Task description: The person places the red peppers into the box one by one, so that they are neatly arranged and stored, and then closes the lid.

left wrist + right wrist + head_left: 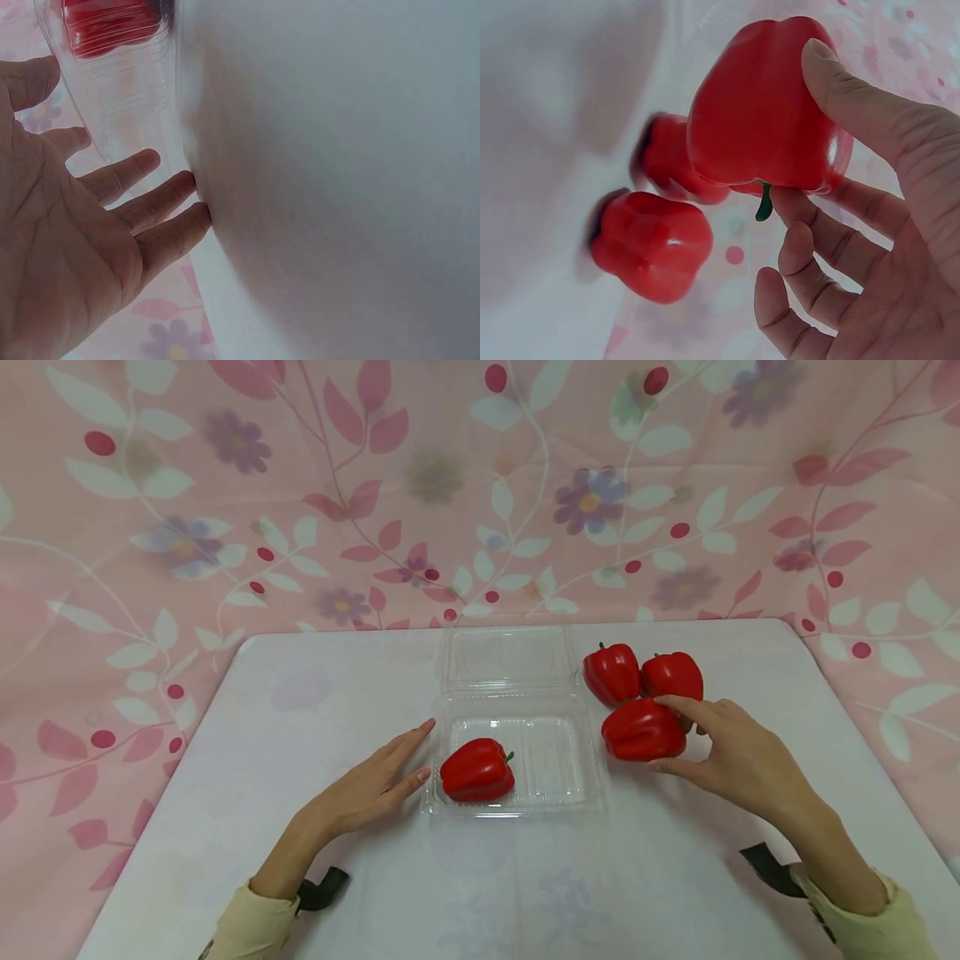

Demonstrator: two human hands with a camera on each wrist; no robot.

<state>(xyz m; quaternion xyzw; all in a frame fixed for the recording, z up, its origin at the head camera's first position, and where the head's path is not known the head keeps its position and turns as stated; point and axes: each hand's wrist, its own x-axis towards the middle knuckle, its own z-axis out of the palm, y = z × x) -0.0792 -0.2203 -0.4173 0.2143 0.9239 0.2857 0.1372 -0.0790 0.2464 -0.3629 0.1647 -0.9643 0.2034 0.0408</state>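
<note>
My right hand [738,752] pinches a red bell pepper [642,732] between thumb and fingers, right of the clear plastic container [555,806]. In the right wrist view that bell pepper [761,105] shows its green stem. Two more red bell peppers, one [612,673] on the left and one [672,675] on the right, sit just behind it. Another bell pepper [477,770] lies on its side in the container's left part. Beside the container's left edge is my left hand [367,793], its fingers extended and spread, holding nothing.
The container's clear lid [506,658] lies folded back toward the rear. Everything rests on a white-covered table [300,727]. A pink floral cloth [480,527] hangs behind the table's far edge.
</note>
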